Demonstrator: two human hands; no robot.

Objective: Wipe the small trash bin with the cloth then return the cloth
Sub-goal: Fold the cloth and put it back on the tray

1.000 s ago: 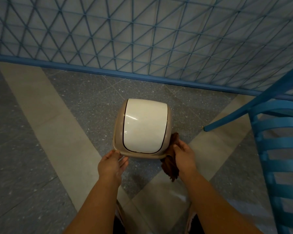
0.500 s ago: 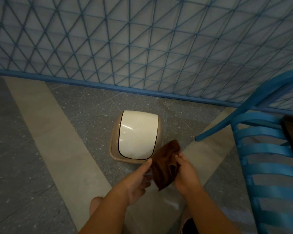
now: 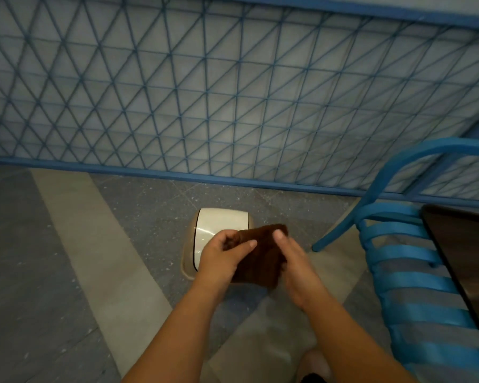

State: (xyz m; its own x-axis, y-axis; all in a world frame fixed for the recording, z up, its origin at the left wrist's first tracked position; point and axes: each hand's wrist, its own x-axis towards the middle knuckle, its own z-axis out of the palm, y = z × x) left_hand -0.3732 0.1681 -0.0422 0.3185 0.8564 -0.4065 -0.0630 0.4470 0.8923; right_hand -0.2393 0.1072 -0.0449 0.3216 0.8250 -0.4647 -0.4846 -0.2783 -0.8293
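Grey stone floor [image 3: 67,272] below. Soft, light brown cloth [image 3: 256,258] pinched by left hand [image 3: 221,258] and right hand [image 3: 293,261]; best held at edges.

Both hands, left hand [image 3: 224,257] and right hand [image 3: 293,262], hold a brown cloth [image 3: 257,258] above the trash bin [image 3: 219,225].

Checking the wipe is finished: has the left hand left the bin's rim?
Yes. The left hand came off the bin and now pinches the cloth.

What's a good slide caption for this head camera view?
Both hands, left hand and right hand, hold a dark brown cloth above a small beige swing-lid trash bin.
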